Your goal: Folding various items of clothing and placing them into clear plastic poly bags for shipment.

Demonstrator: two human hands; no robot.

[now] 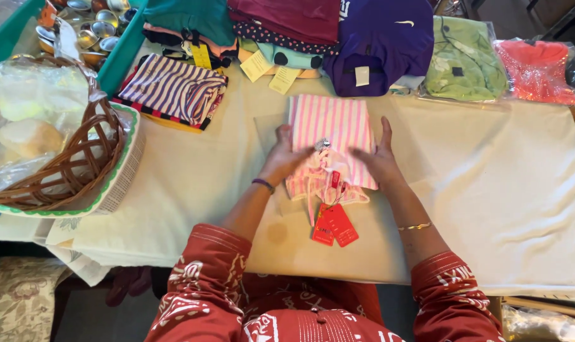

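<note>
Lying at centre frame on the cream tablecloth: one pink-and-white striped garment, folded, red hang tags trailing from its lower edge.

Left hand: fingers loosely spread, flat on the garment's left side, gripping nothing.
Right hand: open, palm pressed to the right edge.

Upper frame: stacked folded clothing, including a purple shirt and a striped purple top. Left of frame: wicker basket.

Risk, as judged: the loose tags and straps may snag or drag under the palms, pulling the fold askew.
</note>
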